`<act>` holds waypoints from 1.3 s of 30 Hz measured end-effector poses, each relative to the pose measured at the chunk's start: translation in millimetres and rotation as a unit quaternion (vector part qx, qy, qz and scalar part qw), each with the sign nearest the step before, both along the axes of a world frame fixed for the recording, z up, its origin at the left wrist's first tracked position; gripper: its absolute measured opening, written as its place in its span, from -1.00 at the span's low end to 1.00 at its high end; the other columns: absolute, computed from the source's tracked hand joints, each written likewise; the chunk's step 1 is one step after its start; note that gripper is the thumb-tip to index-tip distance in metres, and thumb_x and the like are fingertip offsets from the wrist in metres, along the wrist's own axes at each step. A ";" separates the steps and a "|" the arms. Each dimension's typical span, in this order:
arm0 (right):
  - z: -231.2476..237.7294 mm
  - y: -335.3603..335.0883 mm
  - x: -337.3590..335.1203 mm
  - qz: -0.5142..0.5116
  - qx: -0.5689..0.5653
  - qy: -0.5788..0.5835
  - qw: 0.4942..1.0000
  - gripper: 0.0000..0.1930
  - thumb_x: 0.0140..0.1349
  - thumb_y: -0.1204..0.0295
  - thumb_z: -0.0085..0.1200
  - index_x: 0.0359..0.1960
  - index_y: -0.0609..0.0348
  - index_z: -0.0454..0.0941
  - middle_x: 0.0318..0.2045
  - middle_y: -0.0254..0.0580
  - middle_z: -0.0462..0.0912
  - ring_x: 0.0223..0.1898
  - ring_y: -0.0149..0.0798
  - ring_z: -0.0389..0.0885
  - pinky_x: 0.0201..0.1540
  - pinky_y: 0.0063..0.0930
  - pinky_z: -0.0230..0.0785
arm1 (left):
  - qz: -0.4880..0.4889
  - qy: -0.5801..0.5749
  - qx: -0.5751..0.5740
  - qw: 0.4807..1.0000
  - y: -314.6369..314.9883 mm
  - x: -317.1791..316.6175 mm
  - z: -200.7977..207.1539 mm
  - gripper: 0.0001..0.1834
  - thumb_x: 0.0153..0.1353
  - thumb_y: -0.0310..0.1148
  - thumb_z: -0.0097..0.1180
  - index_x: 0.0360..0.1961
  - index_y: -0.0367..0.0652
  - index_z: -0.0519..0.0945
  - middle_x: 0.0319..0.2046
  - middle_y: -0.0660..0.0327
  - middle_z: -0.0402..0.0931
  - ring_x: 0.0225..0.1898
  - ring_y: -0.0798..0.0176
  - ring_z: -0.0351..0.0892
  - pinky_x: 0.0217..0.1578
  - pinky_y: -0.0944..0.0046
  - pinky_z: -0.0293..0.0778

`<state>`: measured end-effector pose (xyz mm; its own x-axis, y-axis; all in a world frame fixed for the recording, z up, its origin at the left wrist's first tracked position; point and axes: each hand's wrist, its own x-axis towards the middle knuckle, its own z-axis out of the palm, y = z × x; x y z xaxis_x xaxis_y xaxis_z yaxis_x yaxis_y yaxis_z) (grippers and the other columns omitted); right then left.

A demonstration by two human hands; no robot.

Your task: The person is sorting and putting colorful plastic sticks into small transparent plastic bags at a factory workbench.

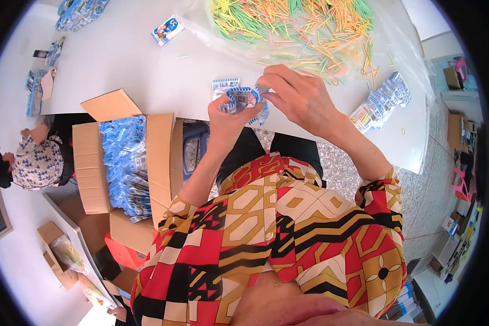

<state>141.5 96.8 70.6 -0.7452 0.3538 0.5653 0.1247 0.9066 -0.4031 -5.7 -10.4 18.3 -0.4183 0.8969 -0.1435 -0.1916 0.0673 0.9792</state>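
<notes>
Head view: I see the left hand pinching a blue-and-white plastic packet by the worktop edge; the right hand meets its rim — whether those fingers grip, I can't tell. A slack left pinch could drop it.

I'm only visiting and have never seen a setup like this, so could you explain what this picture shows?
There is no robot here, just a person's two bare hands. The picture comes from a wide camera worn on the head, looking down; its lens bends straight edges.

The left hand holds an open blue-and-white packet. The right hand has its fingers at the packet's rim; whether they grip it is hard to tell.

On the pale table are a heap of coloured sticks on clear plastic and a bundle of packets at the right. An open cardboard box at the left holds many blue packets.
</notes>
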 end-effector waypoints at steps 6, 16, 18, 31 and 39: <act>-2.8 4.1 5.4 0.039 0.083 0.009 0.996 -0.78 -0.11 0.58 0.12 -0.34 0.17 0.52 -0.26 -0.27 0.55 -0.43 -0.27 0.56 -0.45 -0.46 0.42 | -0.006 -0.039 0.025 0.999 0.4 1.9 0.4 -0.82 -0.09 -0.61 0.29 -0.41 -0.28 0.59 -0.43 0.28 0.56 -0.42 0.50 0.49 -0.37 0.47 0.45; -3.0 7.3 16.7 0.073 0.018 -0.047 0.996 -0.82 -0.07 0.58 0.12 -0.35 0.18 0.52 -0.29 -0.25 0.59 -0.47 -0.21 0.57 -0.48 -0.46 0.42 | -0.032 -0.072 -0.008 0.997 1.2 6.7 1.9 -0.83 -0.07 -0.61 0.29 -0.39 -0.27 0.60 -0.43 0.27 0.57 -0.41 0.46 0.53 -0.33 0.45 0.48; 1.3 4.8 16.6 0.043 -0.062 -0.068 0.995 -0.84 -0.01 0.57 0.13 -0.34 0.19 0.50 -0.36 -0.25 0.59 -0.48 -0.18 0.57 -0.47 -0.45 0.42 | -0.058 0.000 -0.016 0.998 0.3 7.3 3.5 -0.84 -0.05 -0.60 0.28 -0.38 -0.26 0.61 -0.45 0.30 0.57 -0.42 0.49 0.51 -0.35 0.45 0.47; -5.0 -3.0 10.4 0.086 -0.194 -0.047 0.976 -0.87 0.06 0.58 0.10 -0.34 0.23 0.45 -0.39 -0.16 0.53 -0.46 -0.09 0.54 -0.43 -0.40 0.39 | -0.026 -0.001 0.028 0.999 -1.2 7.4 -4.6 -0.86 -0.04 -0.59 0.27 -0.40 -0.26 0.61 -0.47 0.31 0.57 -0.42 0.52 0.49 -0.36 0.46 0.45; -1.2 4.8 6.7 0.094 -0.129 -0.041 0.986 -0.87 0.05 0.57 0.10 -0.34 0.21 0.45 -0.37 -0.16 0.50 -0.40 -0.08 0.52 -0.37 -0.35 0.39 | -0.087 -0.050 0.010 0.995 3.4 1.5 8.2 -0.81 -0.03 -0.53 0.31 -0.36 -0.29 0.59 -0.44 0.32 0.58 -0.41 0.52 0.49 -0.33 0.46 0.44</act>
<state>148.3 101.7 69.4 -0.8503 0.3299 0.4100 0.0060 0.7851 -0.6193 -4.2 -7.0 26.5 -0.2402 0.9576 -0.1590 -0.2755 0.0898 0.9571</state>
